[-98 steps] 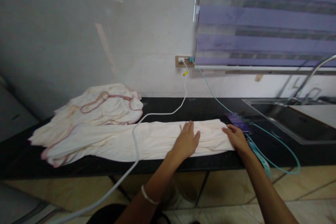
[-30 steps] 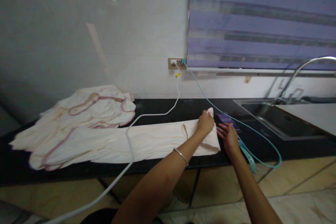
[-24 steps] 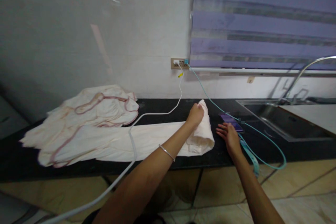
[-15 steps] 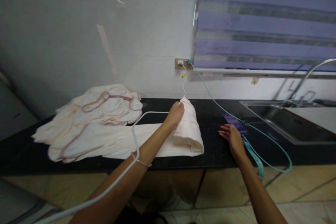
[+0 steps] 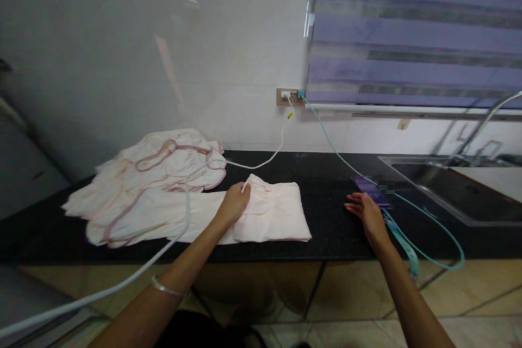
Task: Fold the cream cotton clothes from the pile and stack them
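A long cream-coloured garment (image 5: 269, 217) lies along the dark countertop, its right end folded over to the left. My left hand (image 5: 235, 202) pinches the upper left corner of that folded flap. At the far left, the same pale fabric spreads into a strip with pink edging, beside a heap of cream cloth (image 5: 175, 166) trimmed in pink. My right hand (image 5: 369, 215) hovers or rests by the phone (image 5: 373, 193), fingers apart and pointing left. It grips nothing that I can see. Whether its palm touches the phone is hidden.
A white cable (image 5: 261, 165) runs from the wall socket (image 5: 290, 97) across the cloth and over my left forearm. A teal cable (image 5: 338, 155) loops near the phone and a teal strap (image 5: 402, 239). On the right is a steel sink (image 5: 432, 196) with a tap.
My left hand has moved left and down, laying the raised fabric end flat over the garment. The white cable now hangs farther left. My right hand stays by the phone.
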